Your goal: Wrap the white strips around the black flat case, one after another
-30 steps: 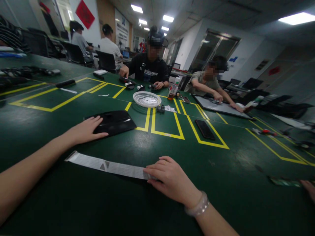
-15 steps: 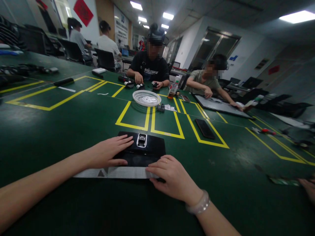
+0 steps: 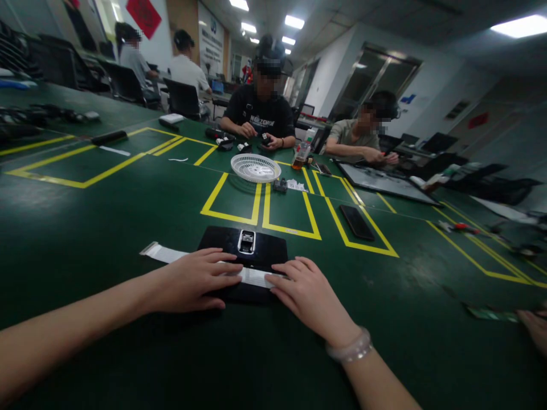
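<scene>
A glossy black plate-like base (image 3: 267, 248) with a silver-framed square socket (image 3: 247, 242) lies on the green table before me. Across its near part runs a white flat ribbon cable (image 3: 254, 277), whose end (image 3: 149, 249) sticks out past my left forearm. My left hand (image 3: 205, 279) rests flat over the cable and the base, fingers stretched out. From the right, my right hand (image 3: 301, 287) lays its extended fingers on the cable and the base's right edge, hiding the cable's other end. Both hands look open, pressing down rather than wrapped round anything.
Ahead sit a white round grille (image 3: 255, 168), a small dark part (image 3: 280, 185) and a black phone (image 3: 356, 222) among yellow tape outlines. Two people work across the table, one by a large flat panel (image 3: 384, 181). Another person's hand (image 3: 534, 327) is at the right edge beside a green board (image 3: 491, 313).
The ribbon cable has moved from the base's near edge up onto the base. Both my hands have shifted with it; my right hand's fingers are straighter. The seated person at right has lifted both hands.
</scene>
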The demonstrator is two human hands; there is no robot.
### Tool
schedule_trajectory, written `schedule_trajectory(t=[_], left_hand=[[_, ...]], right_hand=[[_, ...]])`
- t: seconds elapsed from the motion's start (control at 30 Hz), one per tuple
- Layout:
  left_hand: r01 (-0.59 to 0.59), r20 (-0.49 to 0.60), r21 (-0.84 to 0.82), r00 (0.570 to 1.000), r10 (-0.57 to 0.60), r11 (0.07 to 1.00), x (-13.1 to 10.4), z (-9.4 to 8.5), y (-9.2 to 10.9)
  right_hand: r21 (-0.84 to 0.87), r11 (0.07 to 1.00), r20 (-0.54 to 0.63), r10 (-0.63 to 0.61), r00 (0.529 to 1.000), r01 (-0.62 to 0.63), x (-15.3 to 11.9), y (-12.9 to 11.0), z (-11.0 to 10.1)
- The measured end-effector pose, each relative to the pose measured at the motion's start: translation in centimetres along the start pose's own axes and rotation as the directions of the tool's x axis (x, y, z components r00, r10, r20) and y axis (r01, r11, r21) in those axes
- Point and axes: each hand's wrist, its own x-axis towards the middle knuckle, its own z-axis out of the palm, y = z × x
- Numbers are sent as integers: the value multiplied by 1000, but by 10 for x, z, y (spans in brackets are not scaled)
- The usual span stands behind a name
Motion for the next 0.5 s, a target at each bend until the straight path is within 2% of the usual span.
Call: schedule_trajectory(t=[0.13, 0.27, 0.37, 0.5], left_hand=[[-14, -24, 20, 1000, 14, 1000, 0, 1, 2], [-24, -49, 10, 999, 24, 1000, 1, 3, 3], [-1, -66, 9, 998, 1, 1000, 1, 5, 3], [68, -35, 26, 997, -67, 997, 2, 7, -1]], right_hand=[[-40, 999, -19, 33, 999, -34, 0, -2, -2], [11, 999, -17, 31, 999, -30, -1, -6, -3], [61, 998, -4, 17, 1000, -17, -1, -10, -1], [76, 997, -6, 33, 999, -32, -1, -11, 2]])
